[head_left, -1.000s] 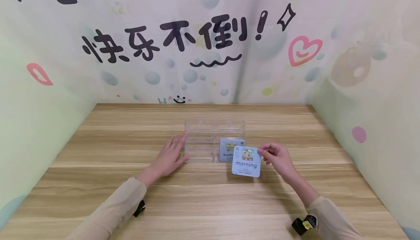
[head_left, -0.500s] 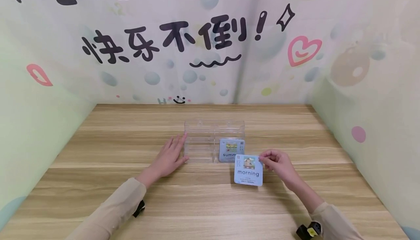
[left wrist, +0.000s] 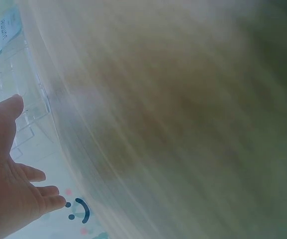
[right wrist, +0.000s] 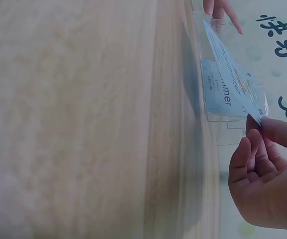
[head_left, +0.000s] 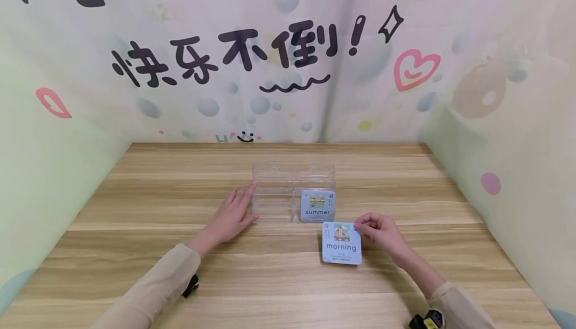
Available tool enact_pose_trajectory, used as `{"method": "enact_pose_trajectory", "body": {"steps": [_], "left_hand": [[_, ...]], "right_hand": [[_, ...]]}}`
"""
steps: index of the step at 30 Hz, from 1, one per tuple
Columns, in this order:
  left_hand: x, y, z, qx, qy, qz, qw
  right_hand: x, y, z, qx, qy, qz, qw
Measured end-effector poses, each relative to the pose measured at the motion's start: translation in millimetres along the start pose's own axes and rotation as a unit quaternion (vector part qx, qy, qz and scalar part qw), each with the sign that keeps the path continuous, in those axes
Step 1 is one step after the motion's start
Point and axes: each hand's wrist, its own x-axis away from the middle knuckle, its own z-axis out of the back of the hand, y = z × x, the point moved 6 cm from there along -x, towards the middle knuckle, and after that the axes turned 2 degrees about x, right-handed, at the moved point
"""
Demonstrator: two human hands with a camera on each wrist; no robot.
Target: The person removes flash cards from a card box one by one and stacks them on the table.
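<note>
A clear plastic card rack (head_left: 273,204) with several compartments stands mid-table. Its lower right compartment holds a blue card reading "summer" (head_left: 317,206). My left hand (head_left: 228,216) rests at the rack's left side, fingers extended and touching its edge. Between thumb and fingers, my right hand (head_left: 380,234) pinches a light blue card reading "morning" (head_left: 341,244) by its upper right corner. This card is in front of the rack, to the lower right of the "summer" card. In the right wrist view the pinched card (right wrist: 230,74) appears nearly edge-on, partly covering the "summer" card (right wrist: 214,89).
The wood-grain table (head_left: 270,284) extends around the rack on all sides. Behind it hangs a printed cloth backdrop (head_left: 180,114) with dark lettering, and similar walls close off left and right.
My right hand has drawn the "morning" card down, toward me and away from the rack, uncovering the whole word on the "summer" card. My left hand has stayed in place.
</note>
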Motion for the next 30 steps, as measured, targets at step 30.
{"method": "enact_pose_trajectory", "body": {"steps": [30], "left_hand": [[-0.4,-2.2,-1.5,-0.002,-0.003,0.003,1.0000]], "right_hand": [[8.3,25,2,0.023,-0.033,-0.065,0.9971]]}}
